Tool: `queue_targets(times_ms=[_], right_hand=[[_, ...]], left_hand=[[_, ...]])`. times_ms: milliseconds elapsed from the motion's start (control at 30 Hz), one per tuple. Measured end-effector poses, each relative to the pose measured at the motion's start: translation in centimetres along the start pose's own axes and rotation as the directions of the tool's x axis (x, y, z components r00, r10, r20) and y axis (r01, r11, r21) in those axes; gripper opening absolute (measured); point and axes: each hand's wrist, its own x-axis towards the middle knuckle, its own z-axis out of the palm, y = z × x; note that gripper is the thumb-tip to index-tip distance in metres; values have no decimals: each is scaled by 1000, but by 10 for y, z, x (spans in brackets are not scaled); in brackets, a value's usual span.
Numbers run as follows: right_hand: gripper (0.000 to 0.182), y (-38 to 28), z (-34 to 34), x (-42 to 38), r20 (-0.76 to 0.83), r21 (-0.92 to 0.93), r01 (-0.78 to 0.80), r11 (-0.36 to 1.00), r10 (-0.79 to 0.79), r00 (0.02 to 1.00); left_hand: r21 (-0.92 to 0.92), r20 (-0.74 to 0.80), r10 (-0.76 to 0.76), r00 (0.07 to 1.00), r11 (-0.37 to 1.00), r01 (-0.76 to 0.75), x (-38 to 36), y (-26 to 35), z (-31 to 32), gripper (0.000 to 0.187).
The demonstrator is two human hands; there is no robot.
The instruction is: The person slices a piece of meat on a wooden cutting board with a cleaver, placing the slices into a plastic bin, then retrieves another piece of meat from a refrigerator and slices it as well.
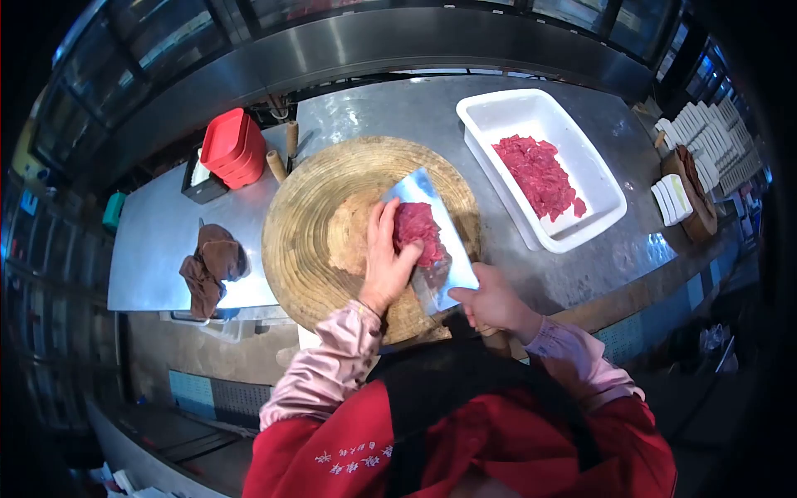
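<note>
A wide cleaver lies flat over the right part of a round wooden chopping block, with a heap of sliced red meat on its blade. My right hand is closed round the cleaver's handle, its thumb at the blade's near corner. My left hand rests against the heap's left side, fingers and thumb bent around the meat. To the right, a white plastic tub holds more sliced red meat.
Red plastic containers are stacked at the back left. A brown cloth lies on the left of the metal table. Two wooden handles stick out beside the block. Stacked white trays stand at the far right.
</note>
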Motion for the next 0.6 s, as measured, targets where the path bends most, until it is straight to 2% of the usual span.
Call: queue_targets(times_ms=[33,67,100,167,200,233,267,300,367,400,433,500,567,600], right_hand=[[18,-2,5,-1,-9,13,10,1000,-9,1000],[18,-6,9,-3,-8,-41,46,998,-46,999],[19,-11,11,-5,-15,-94,81,992,-83,996],[21,-21,11,-18,-77,-91,98,991,-105,992],[23,-22,9,-25,-136,-257,243,935,-284,949],[25,-20,-4,-35,-215,-433,322,842,-443,870],[28,-16,-9,-39,-285,-492,400,773,-577,765],[28,-23,-17,-47,-324,-496,376,783,-568,756],[23,-41,-35,-72,-456,-466,236,853,-460,762],[23,-43,-45,-82,-525,-456,214,864,-456,719],[23,-40,-56,-90,-529,-469,196,861,-451,719],[22,-27,-82,-108,-578,-520,208,829,-520,629],[21,-2,-113,-117,-588,-504,204,840,-506,632],[19,18,-134,-117,-609,-413,225,882,-452,652]], left_hand=[[-7,-140,3,990,1000,-4,-7,7,5,76],[-6,-170,17,985,1000,-18,-13,16,10,81],[88,-191,77,978,994,-61,-17,21,16,85],[96,-248,114,962,991,-93,-13,29,27,80],[62,-305,157,939,988,-145,-3,34,32,77],[-6,-333,207,920,975,-221,16,46,50,74],[-23,-370,271,889,954,-300,30,61,57,66],[-51,-346,283,895,946,-319,45,76,64,66],[-13,-354,444,823,878,-479,73,104,81,52],[-60,-359,485,797,841,-538,85,119,93,47],[-53,-390,528,754,805,-591,97,128,108,45],[-29,-426,520,740,810,-586,119,140,143,44],[-50,-435,443,784,857,-512,137,144,178,43],[-78,-402,392,828,886,-457,146,141,196,44]])
